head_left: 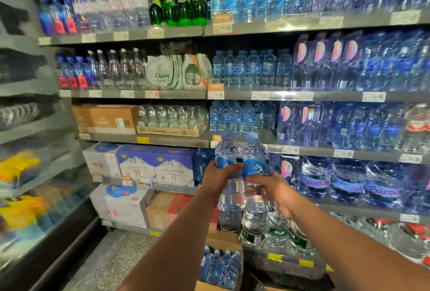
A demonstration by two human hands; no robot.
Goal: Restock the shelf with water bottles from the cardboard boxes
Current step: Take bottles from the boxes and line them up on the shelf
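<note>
Our left hand [218, 175] is gripping one water bottle [228, 151] and our right hand [273, 188] is gripping a second bottle [254, 158], both in front of the shelf [271, 138] edge, where matching bottles [242, 116] are standing. We are judging restocking as midway: the cardboard box [224, 240] is holding more boxed bottles [221, 265].
</note>
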